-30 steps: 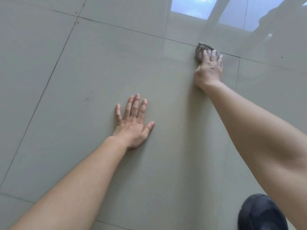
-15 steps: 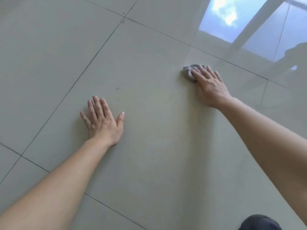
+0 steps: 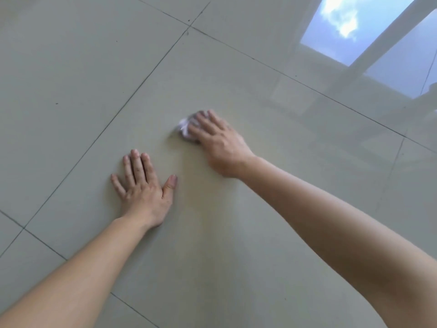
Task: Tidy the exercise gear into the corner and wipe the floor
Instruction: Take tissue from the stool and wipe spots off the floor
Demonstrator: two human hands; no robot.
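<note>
My right hand [image 3: 218, 142] presses a small crumpled grey-white cloth [image 3: 185, 127] flat against the glossy beige tiled floor [image 3: 82, 74]; only the cloth's left edge shows past my fingertips, and it is blurred. My left hand [image 3: 144, 189] lies palm down on the same tile, fingers spread, holding nothing, a short way below and left of the cloth. No exercise gear is in view.
Dark grout lines cross the floor at the left and top. A window with white bars and blue sky is mirrored in the tiles at the upper right [image 3: 354, 31]. A few small dark specks dot the tiles at the upper left.
My right hand has slid the cloth across the tile toward my left hand, from near the far grout line. The left hand stays planted. The dark shoe at the bottom right has left the view.
</note>
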